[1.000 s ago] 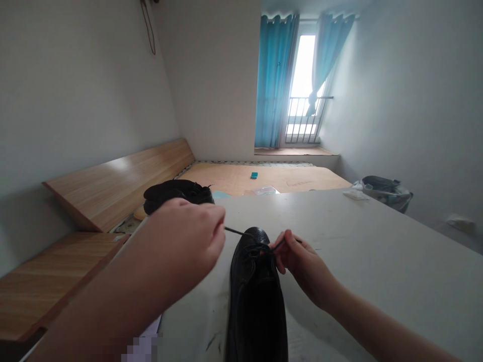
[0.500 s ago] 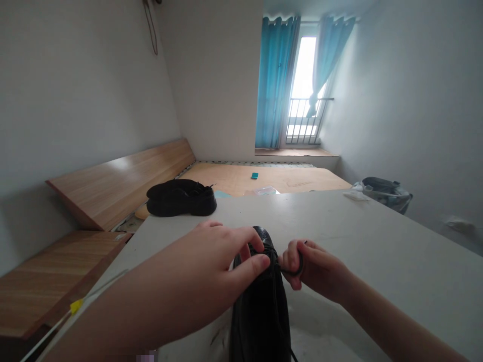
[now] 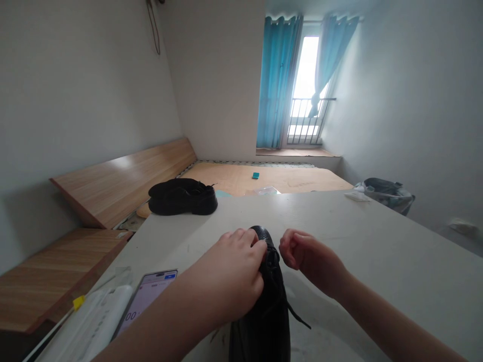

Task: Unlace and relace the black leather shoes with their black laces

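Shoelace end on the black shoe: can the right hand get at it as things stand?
Probably yes. The right hand is close to the lace end, with nothing between them; the left hand, across the shoe, is not in the way.

Head-worn camera looks down and forward; left hand (image 3: 230,271), right hand (image 3: 309,264) close below.

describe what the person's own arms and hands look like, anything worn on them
Both arms are bare. The left hand and the right hand wear no gloves, and no sleeve, watch, bracelet or ring shows on either arm. No cables or markings are visible on them. The fingernails are too small to make out.
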`<state>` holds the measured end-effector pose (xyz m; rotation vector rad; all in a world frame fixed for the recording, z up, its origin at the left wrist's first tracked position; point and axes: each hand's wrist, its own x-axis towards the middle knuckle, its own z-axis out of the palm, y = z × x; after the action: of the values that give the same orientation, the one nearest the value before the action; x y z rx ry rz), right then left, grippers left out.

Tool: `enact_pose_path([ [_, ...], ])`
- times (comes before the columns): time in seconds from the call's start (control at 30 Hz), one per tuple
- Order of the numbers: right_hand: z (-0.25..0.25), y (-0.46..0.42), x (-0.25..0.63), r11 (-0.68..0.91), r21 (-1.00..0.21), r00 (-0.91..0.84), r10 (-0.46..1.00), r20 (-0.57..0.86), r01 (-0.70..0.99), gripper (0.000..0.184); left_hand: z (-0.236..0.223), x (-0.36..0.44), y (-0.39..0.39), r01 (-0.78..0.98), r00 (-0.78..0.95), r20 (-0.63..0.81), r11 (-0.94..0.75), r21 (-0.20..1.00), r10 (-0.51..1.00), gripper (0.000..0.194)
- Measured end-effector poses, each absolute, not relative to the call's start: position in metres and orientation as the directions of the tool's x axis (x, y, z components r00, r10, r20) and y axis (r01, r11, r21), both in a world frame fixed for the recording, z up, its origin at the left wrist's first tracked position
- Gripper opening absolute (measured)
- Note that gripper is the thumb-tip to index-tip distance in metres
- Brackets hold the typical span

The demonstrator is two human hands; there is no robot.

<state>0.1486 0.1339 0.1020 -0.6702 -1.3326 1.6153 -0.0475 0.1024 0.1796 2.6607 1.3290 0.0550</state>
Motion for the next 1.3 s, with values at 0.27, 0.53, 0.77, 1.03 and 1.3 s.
enact_pose_path([
  [0.27, 0.097, 0.133, 0.147, 0.099, -0.975, -0.418, 0.891, 0.176, -0.199, 0.019, 0.182, -0.047, 0.101, 0.702, 0.686, 0.022, -0.669, 0.244, 0.727, 0.012],
  [0.53, 0.102, 0.122, 0.145, 0.506, -0.857, -0.506, 0.767, 0.394, 0.1, 0.015, 0.212, -0.05, 0.099, 0.773, 0.436, 0.277, -0.514, 0.372, 0.856, 0.023],
  [0.77, 0.111, 0.122, 0.148, 0.292, -0.947, -0.459, 0.829, 0.319, -0.132, 0.029, 0.226, -0.055, 0.094, 0.844, 0.271, 0.166, -0.317, 0.432, 0.948, 0.041],
  [1.03, 0.113, 0.138, 0.155, -0.127, -0.827, -0.441, 0.884, 0.156, -0.547, 0.042, 0.183, -0.05, 0.109, 0.856, 0.502, -0.076, -0.482, 0.189, 0.862, 0.03],
  [1.3, 0.101, 0.137, 0.145, 0.186, -0.979, -0.372, 0.918, 0.141, 0.088, 0.041, 0.18, -0.045, 0.109, 0.829, 0.546, -0.086, -0.523, 0.201, 0.833, 0.025],
])
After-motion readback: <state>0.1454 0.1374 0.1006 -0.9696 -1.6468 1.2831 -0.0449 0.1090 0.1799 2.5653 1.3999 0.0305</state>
